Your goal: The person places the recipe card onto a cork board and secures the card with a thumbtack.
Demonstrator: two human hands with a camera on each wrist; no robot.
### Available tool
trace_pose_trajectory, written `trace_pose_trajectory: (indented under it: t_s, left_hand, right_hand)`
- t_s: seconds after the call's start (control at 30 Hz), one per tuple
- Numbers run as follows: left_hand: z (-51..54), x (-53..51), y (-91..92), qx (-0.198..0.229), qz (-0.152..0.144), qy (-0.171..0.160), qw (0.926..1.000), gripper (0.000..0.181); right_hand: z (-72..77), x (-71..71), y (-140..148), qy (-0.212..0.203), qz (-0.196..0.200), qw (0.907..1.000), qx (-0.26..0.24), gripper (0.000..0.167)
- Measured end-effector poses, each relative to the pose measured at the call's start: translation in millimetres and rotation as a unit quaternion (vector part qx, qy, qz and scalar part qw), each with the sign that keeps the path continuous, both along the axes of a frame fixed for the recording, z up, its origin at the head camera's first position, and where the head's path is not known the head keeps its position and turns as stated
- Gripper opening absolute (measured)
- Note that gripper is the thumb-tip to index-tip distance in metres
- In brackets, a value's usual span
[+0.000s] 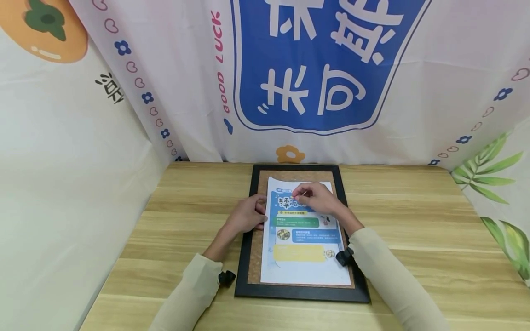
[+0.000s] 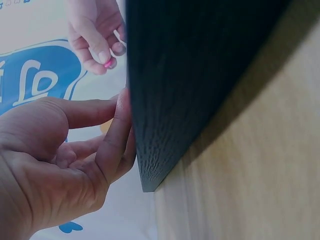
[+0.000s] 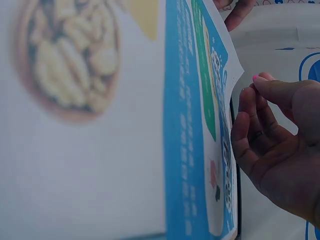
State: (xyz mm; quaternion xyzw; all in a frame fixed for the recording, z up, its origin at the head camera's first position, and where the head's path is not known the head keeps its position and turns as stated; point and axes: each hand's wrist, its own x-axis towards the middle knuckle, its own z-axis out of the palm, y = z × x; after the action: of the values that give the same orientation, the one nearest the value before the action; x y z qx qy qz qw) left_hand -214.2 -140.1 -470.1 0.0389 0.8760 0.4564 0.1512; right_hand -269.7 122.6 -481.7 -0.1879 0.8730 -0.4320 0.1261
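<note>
A printed sheet (image 1: 306, 271) lies on a cork board (image 1: 254, 257) with a black frame (image 1: 302, 292). My right hand (image 1: 316, 197) is over the sheet's upper part, pinching a small pink pin (image 3: 255, 78) between thumb and fingertip. My left hand (image 1: 247, 214) rests at the board's left side, fingers at the sheet's left edge. In the left wrist view, the left hand (image 2: 75, 155) has its fingertips against the black frame (image 2: 180, 75), thumb near the index finger. The sheet's upper left corner curls up.
A wooden table (image 1: 186, 207) carries the board. Behind it hangs a printed cloth (image 1: 198, 115) with a blue panel, and a pale cloth (image 1: 62, 184) covers the left side. Dark wrist devices are on both sleeves.
</note>
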Motion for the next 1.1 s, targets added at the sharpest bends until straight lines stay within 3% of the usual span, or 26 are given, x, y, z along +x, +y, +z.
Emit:
trace_pose_trajectory:
  t_s: [0.73,1.1]
  left_hand:
    - [-4.3,-1.5,-0.8,-0.01,-0.011,0.01,0.9998,0.06]
    - [-0.9,-0.3,0.0,-0.008,-0.015,0.014,0.9998,0.062]
  right_hand:
    - [-0.7,-22.2,-26,-0.002,0.006,0.9999,0.011,0.019]
    - [0.3,-36.6,-33,0.009,0.0,1.0,0.003,0.018]
